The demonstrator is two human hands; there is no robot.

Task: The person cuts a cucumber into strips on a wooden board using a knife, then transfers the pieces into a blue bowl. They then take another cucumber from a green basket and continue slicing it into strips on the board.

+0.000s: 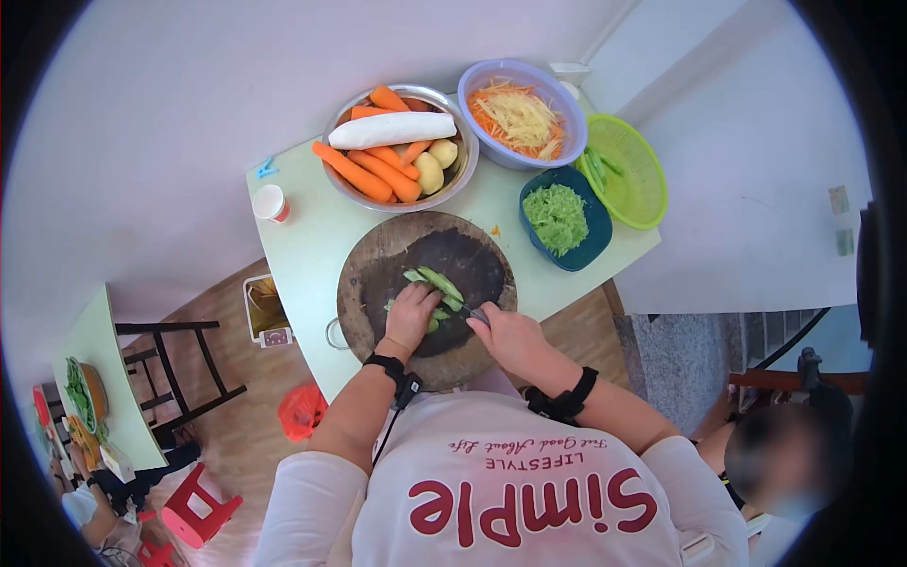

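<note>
Green vegetable pieces (439, 283) lie on a round wooden chopping board (364, 274) with a dark wet patch. My left hand (411, 317) is closed over some of the pieces, its fingertips pressed on them. In my right hand (505, 335) is the handle of a knife (478, 315), its thin blade pointing at the green pieces. More green bits lie between the two hands, partly hidden by my left fingers.
Behind the board stand a metal bowl (465, 175) of carrots and potatoes, a purple basin (576, 128) of shreds, a teal bowl (597, 241) and a green basket (647, 189). A paper cup (270, 203) is at left. People are at lower left and lower right.
</note>
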